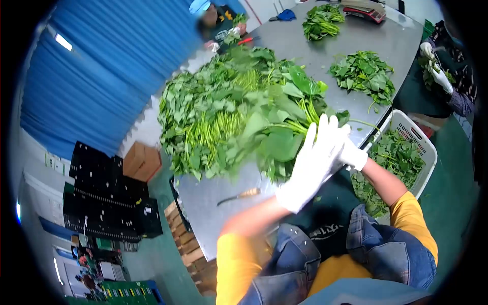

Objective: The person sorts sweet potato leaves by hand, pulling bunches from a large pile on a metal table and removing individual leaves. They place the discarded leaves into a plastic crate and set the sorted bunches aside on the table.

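Both my hands wear white gloves and meet over a bunch of leafy greens (282, 145) at the near edge of the metal table. My left hand (311, 165) lies along its stems, closed against them with long, straight fingers. Pressed close to it is my right hand (353, 155), also closed at the bunch; its fingers are partly hidden. The leaves point left and are slightly blurred. Just beyond lies a large heap of the same greens (203, 96), with cut stems showing. A knife (239, 196) with a wooden handle rests on the table to the left.
Smaller piles of greens (363, 76) and a bundle (323, 23) lie farther back, near a red scale (364, 12). A white crate (426, 147) of leaves stands at my right. Co-workers' gloved hands (438, 71) handle greens at right and across the table. Black crates (104, 203) stand left.
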Tool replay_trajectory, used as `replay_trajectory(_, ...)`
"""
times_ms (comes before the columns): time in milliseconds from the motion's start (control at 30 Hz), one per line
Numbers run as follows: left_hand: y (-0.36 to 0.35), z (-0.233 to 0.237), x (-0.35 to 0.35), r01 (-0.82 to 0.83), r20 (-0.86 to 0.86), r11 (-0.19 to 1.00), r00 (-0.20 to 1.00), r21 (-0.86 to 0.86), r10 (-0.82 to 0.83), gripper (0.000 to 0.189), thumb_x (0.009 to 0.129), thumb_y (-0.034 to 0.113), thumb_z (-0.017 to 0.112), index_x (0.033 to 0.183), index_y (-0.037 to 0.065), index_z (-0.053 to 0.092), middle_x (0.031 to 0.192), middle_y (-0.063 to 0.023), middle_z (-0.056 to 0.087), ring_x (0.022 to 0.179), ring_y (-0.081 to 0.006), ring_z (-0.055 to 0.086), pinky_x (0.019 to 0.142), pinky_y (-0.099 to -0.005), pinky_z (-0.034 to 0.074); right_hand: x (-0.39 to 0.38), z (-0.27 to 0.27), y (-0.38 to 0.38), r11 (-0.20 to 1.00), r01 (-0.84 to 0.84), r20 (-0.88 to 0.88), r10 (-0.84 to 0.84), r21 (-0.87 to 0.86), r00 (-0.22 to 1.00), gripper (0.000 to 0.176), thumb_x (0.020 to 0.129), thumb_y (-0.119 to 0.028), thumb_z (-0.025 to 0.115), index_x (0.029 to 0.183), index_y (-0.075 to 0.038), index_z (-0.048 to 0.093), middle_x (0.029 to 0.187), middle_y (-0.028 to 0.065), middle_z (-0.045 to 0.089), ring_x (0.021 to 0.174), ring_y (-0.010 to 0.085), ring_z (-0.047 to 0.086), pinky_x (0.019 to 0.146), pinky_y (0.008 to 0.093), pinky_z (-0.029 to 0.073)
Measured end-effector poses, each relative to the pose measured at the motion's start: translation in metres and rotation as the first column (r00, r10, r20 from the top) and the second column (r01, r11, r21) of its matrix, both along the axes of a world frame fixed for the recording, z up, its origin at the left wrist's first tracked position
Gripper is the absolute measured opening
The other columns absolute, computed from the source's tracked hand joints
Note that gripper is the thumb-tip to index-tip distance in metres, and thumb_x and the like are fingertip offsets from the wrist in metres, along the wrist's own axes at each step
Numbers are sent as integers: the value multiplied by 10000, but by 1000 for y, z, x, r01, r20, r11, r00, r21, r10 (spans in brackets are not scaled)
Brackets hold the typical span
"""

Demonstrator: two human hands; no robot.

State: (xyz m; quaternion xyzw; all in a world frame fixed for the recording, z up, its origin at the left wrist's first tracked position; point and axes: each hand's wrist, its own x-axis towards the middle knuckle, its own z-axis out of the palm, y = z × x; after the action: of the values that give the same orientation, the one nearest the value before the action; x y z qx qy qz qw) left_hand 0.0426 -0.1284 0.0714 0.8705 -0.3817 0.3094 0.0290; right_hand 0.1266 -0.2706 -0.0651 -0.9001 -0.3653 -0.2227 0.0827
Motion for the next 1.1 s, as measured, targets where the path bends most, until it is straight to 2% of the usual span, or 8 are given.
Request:
replay_trajectory(67, -1, 0, -19, 7, 101, 998, 995, 58, -13, 497, 822, 181, 577, 1288, 23, 506, 1266, -218, 488, 1141, -363, 519, 942, -460, 440, 13, 75, -6, 484, 268, -548, 651, 833, 526, 568, 756, -92, 702, 1271, 7, 482, 1126, 118, 572, 924, 193, 563, 788, 322, 484)
replay_trajectory(200, 21, -79, -34, 195, -137, 972, 975, 135, -177, 476, 814, 141, 526, 1269, 1, 510, 1239, -165, 539, 1108, -298, 553, 968, -379, 435, 106, 94, -27, 407, 446, -603, 564, 797, 564, 287, 745, -66, 707, 999, -33, 576, 788, 5, 594, 585, 71, 537, 526, 230, 449)
replay_trajectory(367, 62, -183, -48, -146, -689, 988, 720, -40, 78, 569, 834, 262, 591, 1302, -30, 450, 1296, -210, 479, 1196, -352, 476, 1012, -412, 389, 289, 76, -43, 311, 502, -580, 267, 807, 769, 284, 715, -114, 743, 936, -38, 582, 726, 12, 593, 576, 85, 547, 521, 232, 451)
replay_trajectory(533, 65, -205, -47, -279, -628, 960, 753, -33, 197, 620, 839, 336, 599, 1323, -13, 431, 1345, -209, 444, 1235, -366, 439, 1016, -420, 381, 452, 47, -51, 363, 632, -390, -550, 685, 739, 465, 712, -266, 743, 1099, -68, 579, 948, 140, 684, 834, 301, 661, 731, 401, 499)
replay_trajectory(667, 81, -226, -48, -115, -384, 933, 889, 342, 250, 654, 839, 442, 574, 1317, 11, 459, 1379, -194, 426, 1234, -346, 465, 999, -396, 401, 544, -37, -58, 269, 780, -712, -319, 565, 625, 623, 746, -372, 713, 1248, -74, 495, 1080, 179, 651, 969, 302, 645, 832, 411, 485)
replay_trajectory(733, 80, -232, -44, -179, -430, 946, 857, 269, 284, 654, 838, 438, 577, 1318, 10, 458, 1379, -195, 426, 1234, -347, 466, 1000, -396, 402, 510, -53, -24, 422, 905, -370, -850, -57, 374, 628, 789, -419, 683, 1270, -67, 487, 1216, 143, 578, 1063, 275, 593, 864, 407, 472)
replay_trajectory(900, 75, -233, -30, -265, -521, 947, 791, 179, 320, 655, 834, 429, 584, 1319, 9, 456, 1379, -196, 425, 1232, -350, 468, 1000, -396, 403, 513, -68, -16, 487, 866, -253, -856, -109, 450, 519, 812, -451, 667, 1175, -96, 560, 1198, 99, 563, 1129, 249, 537, 895, 404, 463)
replay_trajectory(1100, 67, -236, -52, -279, -517, 952, 800, 128, 304, 655, 830, 419, 592, 1321, 7, 454, 1378, -197, 425, 1229, -354, 469, 1000, -396, 405, 488, -36, -21, 526, 848, -430, -752, 63, 499, 969, 757, -489, 697, 1436, 9, 218, 1355, 196, 442, 1224, 326, 455, 988, 425, 408)
